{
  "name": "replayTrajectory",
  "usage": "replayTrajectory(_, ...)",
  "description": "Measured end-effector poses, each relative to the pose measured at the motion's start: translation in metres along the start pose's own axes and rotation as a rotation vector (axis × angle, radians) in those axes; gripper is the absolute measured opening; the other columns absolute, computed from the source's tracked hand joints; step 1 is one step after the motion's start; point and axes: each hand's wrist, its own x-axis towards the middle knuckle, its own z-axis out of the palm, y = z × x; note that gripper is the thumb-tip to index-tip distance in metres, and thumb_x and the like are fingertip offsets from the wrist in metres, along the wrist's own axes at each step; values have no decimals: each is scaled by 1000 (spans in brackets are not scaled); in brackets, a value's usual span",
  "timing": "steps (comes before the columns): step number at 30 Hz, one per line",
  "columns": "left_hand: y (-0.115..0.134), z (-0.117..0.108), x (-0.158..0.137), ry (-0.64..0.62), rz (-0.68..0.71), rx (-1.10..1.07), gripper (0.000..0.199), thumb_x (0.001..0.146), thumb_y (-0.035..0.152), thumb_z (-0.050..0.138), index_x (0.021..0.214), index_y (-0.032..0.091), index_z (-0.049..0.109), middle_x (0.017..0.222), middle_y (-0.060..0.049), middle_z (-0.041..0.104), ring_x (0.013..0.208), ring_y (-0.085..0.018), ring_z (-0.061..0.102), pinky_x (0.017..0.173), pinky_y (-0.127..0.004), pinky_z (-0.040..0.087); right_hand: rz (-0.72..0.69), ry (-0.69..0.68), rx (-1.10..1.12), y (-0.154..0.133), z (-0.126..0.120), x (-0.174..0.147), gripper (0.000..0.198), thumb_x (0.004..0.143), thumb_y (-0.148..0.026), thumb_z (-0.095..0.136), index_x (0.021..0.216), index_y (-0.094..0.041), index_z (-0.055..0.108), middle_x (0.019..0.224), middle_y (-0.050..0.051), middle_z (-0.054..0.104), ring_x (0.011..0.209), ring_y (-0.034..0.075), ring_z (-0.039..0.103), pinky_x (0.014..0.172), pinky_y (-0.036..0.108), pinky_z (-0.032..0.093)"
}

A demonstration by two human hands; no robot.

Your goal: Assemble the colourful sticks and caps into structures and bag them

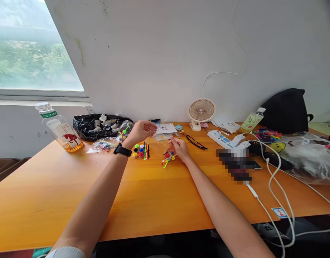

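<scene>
Head view: we hold our right hand [181, 150] curled shut on some colourful pieces [169, 157], nearer to us than the fan [202, 111] and left of it. Our left hand [140, 132], apart from the other, hovers farther left of the fan, loosely bent — whether it grips anything, we cannot tell. Small coloured pots [135, 150] and thin sticks [146, 151] sit on the tabletop [154, 200], left of the fan — with a power strip [221, 138] to its right.
</scene>
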Motion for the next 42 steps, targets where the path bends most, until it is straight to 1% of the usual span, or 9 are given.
replayTrajectory(4, -6, 10, 4, 98, 22, 43, 26, 71, 38, 83, 81, 17, 71, 73, -7, 76, 67, -20, 71, 60, -27, 52, 111, 3, 115, 3, -1, 2, 69, 91, -81, 49, 73, -19, 75, 79, 7, 73, 81, 23, 66, 71, 31, 48)
replayTrajectory(13, -9, 10, 5, 36, 96, 20, 22, 72, 33, 80, 79, 18, 66, 76, -6, 73, 72, -19, 70, 68, -29, 55, 201, -39, 226, 0, -3, 3, 72, 86, -86, 53, 76, -19, 75, 72, 10, 75, 74, 22, 70, 73, 33, 52)
replayTrajectory(19, 0, 3, 5, -32, 136, 11, 15, 84, 30, 65, 86, 18, 72, 85, -7, 76, 78, -19, 72, 74, -31, 56, 216, -34, 231, -3, -6, 3, 76, 84, -91, 49, 75, -20, 73, 67, 10, 72, 67, 22, 68, 67, 32, 51)
replayTrajectory(25, -3, -28, 7, 267, 16, -150, 25, 77, 27, 65, 94, 16, 80, 103, -10, 79, 97, -23, 70, 82, -31, 56, 219, 18, 188, 2, -3, 5, 79, 87, -91, 40, 67, -21, 69, 71, 10, 72, 73, 23, 69, 73, 34, 51)
replayTrajectory(30, -38, -58, 3, 465, -165, -275, 43, 80, 36, 61, 117, 19, 76, 132, -11, 71, 106, -22, 69, 76, -25, 55, 2, 22, -55, 4, -1, 3, 64, 97, -75, 44, 78, -21, 72, 84, 9, 74, 86, 26, 68, 82, 37, 50)
replayTrajectory(33, -62, -64, 0, 352, -288, -141, 60, 82, 51, 67, 135, 23, 66, 147, -12, 62, 118, -26, 67, 82, -29, 56, -191, -46, -292, -6, 0, -2, 46, 103, -58, 48, 92, -22, 75, 96, 9, 75, 98, 27, 65, 92, 40, 48)
replayTrajectory(36, -77, -63, -2, 200, -272, 139, 67, 76, 55, 76, 133, 20, 68, 140, -15, 67, 124, -31, 65, 97, -36, 53, -353, -172, -456, -20, 4, -10, 32, 102, -45, 56, 115, -23, 75, 118, 10, 75, 116, 29, 61, 105, 44, 42)
replayTrajectory(39, -80, -58, -1, 126, -203, 329, 54, 74, 50, 78, 116, 18, 75, 116, -15, 76, 108, -31, 71, 95, -37, 54, -443, -340, -533, -30, 11, -19, 33, 101, -38, 59, 130, -25, 70, 138, 10, 69, 133, 30, 53, 113, 49, 36)
replayTrajectory(42, -78, -49, 1, 35, -125, 382, 36, 73, 45, 78, 100, 21, 79, 101, -12, 78, 94, -29, 72, 86, -34, 56, -440, -440, -566, -35, 15, -23, 26, 103, -30, 56, 122, -25, 74, 131, 11, 71, 127, 29, 57, 109, 47, 39)
